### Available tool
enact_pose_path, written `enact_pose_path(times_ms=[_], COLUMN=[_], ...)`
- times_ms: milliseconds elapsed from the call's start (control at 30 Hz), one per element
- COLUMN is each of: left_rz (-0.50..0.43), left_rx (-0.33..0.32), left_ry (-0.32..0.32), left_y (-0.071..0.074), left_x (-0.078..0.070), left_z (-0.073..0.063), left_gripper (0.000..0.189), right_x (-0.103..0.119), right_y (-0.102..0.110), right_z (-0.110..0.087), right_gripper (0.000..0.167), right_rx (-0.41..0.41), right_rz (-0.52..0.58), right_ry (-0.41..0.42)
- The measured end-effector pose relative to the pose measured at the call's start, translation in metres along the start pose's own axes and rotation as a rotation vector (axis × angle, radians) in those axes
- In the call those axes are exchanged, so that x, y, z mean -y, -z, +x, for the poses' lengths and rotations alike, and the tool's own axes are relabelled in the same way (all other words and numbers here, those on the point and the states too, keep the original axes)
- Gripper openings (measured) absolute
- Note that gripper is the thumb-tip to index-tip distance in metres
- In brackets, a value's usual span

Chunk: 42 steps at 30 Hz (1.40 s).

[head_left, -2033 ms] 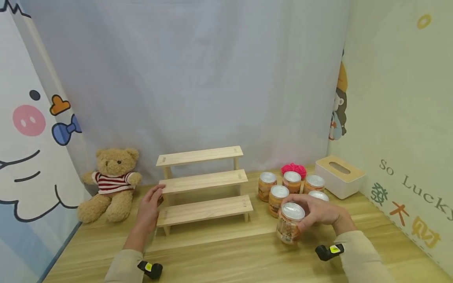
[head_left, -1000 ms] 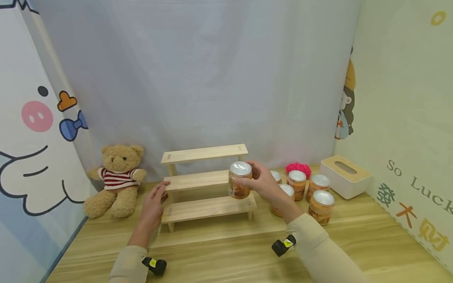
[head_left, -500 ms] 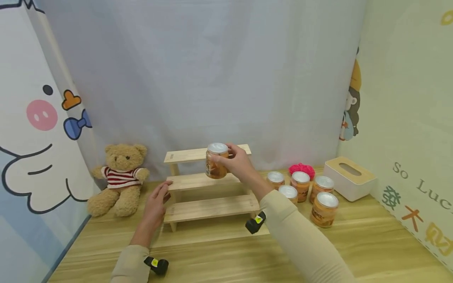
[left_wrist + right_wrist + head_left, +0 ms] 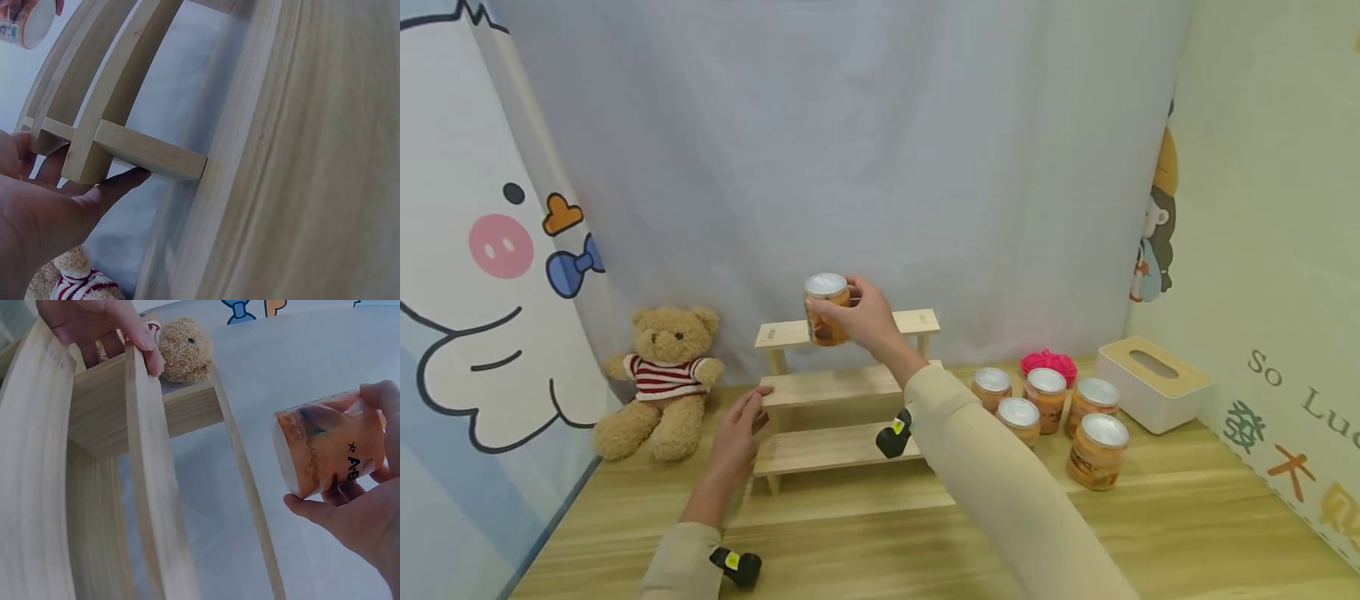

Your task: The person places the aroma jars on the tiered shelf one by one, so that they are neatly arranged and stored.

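My right hand (image 4: 868,317) grips an orange-labelled can (image 4: 827,312) with a silver lid, thumb on one side and fingers on the other. Upright, the can hangs near the top shelf of the three-step wooden display stand (image 4: 831,386); the right wrist view shows the can (image 4: 331,447) apart from the boards. At the stand's left end, my left hand (image 4: 737,433) holds the middle board. Its thumb lies over the board's edge in the right wrist view, while the left wrist view shows fingers (image 4: 119,187) stretched along the end and a leg.
Several matching cans (image 4: 1097,450) stand on the table right of the stand. Behind them are a pink yarn bundle (image 4: 1048,364) and a tissue box (image 4: 1153,396). A teddy bear (image 4: 666,375) sits on the left. A pale curtain (image 4: 880,167) hangs behind.
My right hand has lifted the can from beside the other cans and carried it left and up, past the lower shelves to the top one. My left hand stays at the stand's end.
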<state>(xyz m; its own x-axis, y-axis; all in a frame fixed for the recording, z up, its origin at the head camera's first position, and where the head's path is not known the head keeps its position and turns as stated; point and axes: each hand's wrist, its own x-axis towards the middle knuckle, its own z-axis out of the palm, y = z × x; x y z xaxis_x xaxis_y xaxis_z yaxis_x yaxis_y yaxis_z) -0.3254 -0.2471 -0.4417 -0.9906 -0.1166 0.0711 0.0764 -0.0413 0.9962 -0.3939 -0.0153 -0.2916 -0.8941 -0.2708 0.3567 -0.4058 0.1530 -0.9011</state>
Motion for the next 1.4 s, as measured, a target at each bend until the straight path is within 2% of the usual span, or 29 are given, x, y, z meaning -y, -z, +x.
enact_pose_path(times_ms=[233,467,567,767,933,1167,1400], left_rz=[0.008,-0.016,-0.032,-0.01,-0.009,0.02,0.046], left_rx=[-0.019,0.011,0.0,-0.023,-0.002,-0.001,0.031], left_ry=[-0.021,-0.024,-0.012,0.031,0.038,0.041,0.048], left_y=[0.0,-0.004,-0.006,0.001,0.001,0.004,0.004], left_x=[-0.004,0.0,0.002,0.001,-0.002,-0.001,-0.003], left_z=[-0.001,-0.001,0.0,-0.002,-0.002,-0.003,-0.004], left_gripper=[0.051,0.051,0.048,0.049,0.053,0.055,0.058], right_x=[0.009,-0.001,-0.007,-0.014,-0.014,-0.015,-0.018], right_y=[-0.014,-0.019,-0.018,-0.029,-0.028,-0.038,-0.042], right_z=[0.017,0.024,0.025,0.023,0.022,0.021,0.018], right_gripper=[0.065,0.054,0.049,0.069,0.06,0.065,0.065], right_rx=[-0.012,-0.009,-0.018,-0.037,-0.008,0.026,0.006], right_rz=[-0.062,-0.068,-0.066,-0.017,-0.036,-0.057,-0.115], right_ry=[-0.003,-0.01,0.009,-0.037,-0.038,-0.069,-0.087])
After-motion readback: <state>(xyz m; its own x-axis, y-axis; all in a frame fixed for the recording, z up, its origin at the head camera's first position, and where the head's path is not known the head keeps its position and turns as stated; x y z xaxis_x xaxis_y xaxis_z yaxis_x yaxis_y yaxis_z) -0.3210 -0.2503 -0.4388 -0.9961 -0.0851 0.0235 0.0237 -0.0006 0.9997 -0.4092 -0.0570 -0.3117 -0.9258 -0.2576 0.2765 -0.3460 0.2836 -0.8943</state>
